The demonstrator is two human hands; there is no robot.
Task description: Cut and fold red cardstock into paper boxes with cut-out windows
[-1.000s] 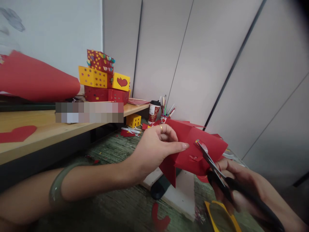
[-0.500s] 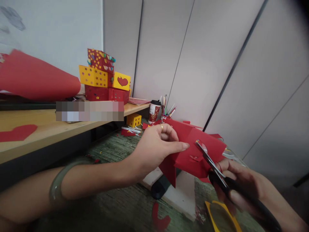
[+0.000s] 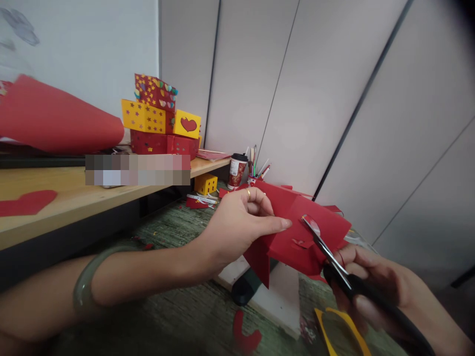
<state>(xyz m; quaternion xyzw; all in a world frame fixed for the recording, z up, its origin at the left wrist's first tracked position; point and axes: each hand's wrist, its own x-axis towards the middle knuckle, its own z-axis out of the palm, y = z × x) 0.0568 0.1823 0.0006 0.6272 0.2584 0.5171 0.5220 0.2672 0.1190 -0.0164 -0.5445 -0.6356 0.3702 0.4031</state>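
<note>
My left hand [image 3: 245, 222] pinches a folded sheet of red card [image 3: 285, 207] between thumb and fingers, holding it up above the table. In my right hand [image 3: 382, 282] is a pair of black-handled scissors [image 3: 334, 262], gripped by the handles. The blades point up and left and work at a cut-out hole in the card. Some of the fingers of my right hand lie behind the handles and the card's right edge. A smaller cut with a loose red flap shows just below the hole.
A wooden shelf [image 3: 156, 188] on the left bears stacked decorated boxes [image 3: 148, 116] and a large red paper roll [image 3: 63, 118]. Behind my left hand stand a lidded paper cup [image 3: 237, 170] and a pen holder. Red scraps [image 3: 247, 336] and a yellow frame [image 3: 339, 326] lie on the green table.
Very little differs. The card's right edge and my right hand with the scissors have shifted slightly right. My left hand keeps nearly the same place.
</note>
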